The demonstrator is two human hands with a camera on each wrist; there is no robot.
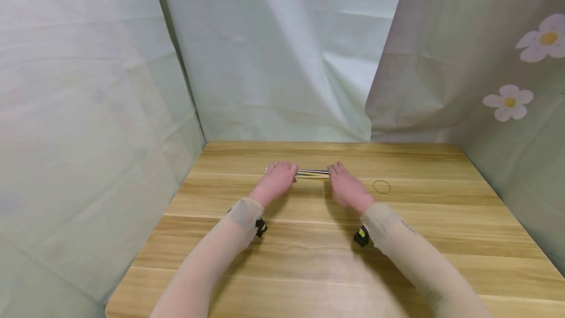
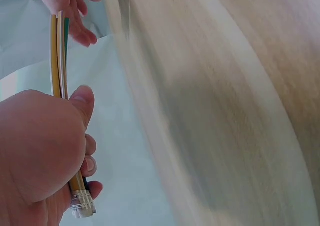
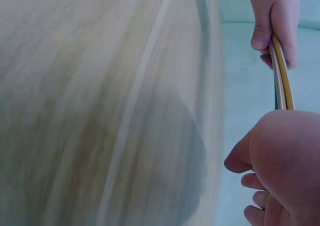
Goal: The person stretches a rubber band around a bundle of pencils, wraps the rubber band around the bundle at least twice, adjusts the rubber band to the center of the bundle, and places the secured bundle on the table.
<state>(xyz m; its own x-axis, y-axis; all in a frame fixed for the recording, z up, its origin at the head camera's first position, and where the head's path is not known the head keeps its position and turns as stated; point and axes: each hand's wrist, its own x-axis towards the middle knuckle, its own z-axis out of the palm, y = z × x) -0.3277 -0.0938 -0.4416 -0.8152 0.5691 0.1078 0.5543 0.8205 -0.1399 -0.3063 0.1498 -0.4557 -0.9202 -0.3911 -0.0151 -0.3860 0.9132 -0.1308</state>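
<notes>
My left hand (image 1: 276, 180) grips a bundle of pencils (image 1: 312, 174), with the fingers curled round it and the thumb along it. Yellow, white and green barrels show in the left wrist view, and metal-banded ends (image 2: 82, 204) stick out below the fist. The bundle lies sideways above the far part of the table. My right hand (image 1: 346, 186) is at the other end of the pencils, its thumb (image 3: 239, 158) apart from the loosely bent fingers. Whether its palm touches the ends is hidden. A thin yellow rubber band (image 1: 381, 187) lies right of that hand.
The wooden table (image 1: 304, 269) reaches from the near edge to pale hanging sheets (image 1: 282, 63) at the back and sides. A flower-printed sheet (image 1: 476, 48) hangs at the right. Dark wrist cameras (image 1: 362, 235) sit under both wrists.
</notes>
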